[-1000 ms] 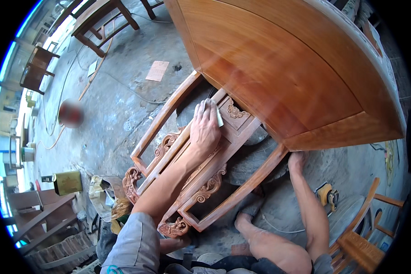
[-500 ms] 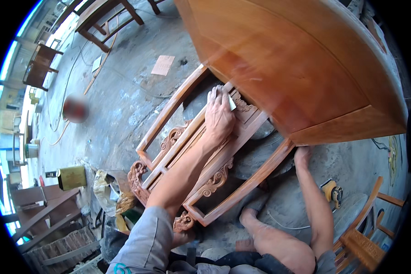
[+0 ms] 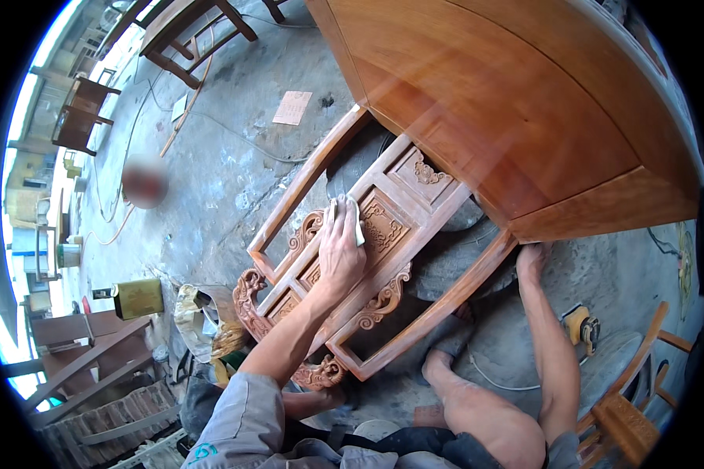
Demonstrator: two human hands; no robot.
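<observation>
A carved wooden chair lies tipped over in front of me, its broad orange-brown seat at the upper right. Its paler chair back has carved panels and scrollwork and points toward my legs. My left hand presses a folded piece of pale sandpaper against the long rail beside the middle carved panel, fingers together over it. At the near corner of the seat, my right hand grips the chair where the back post meets it; its fingertips are hidden behind the wood.
A yellow power sander rests on the floor to the right, near another wooden chair. Left of me are a yellow-green tin, a crumpled bag and wood pieces. A hose and a paper sheet lie farther off.
My left hand has slid with the sandpaper down along the chair back toward me, uncovering the upper carved panel. My right hand stays at the seat corner; the whole view has shifted slightly.
</observation>
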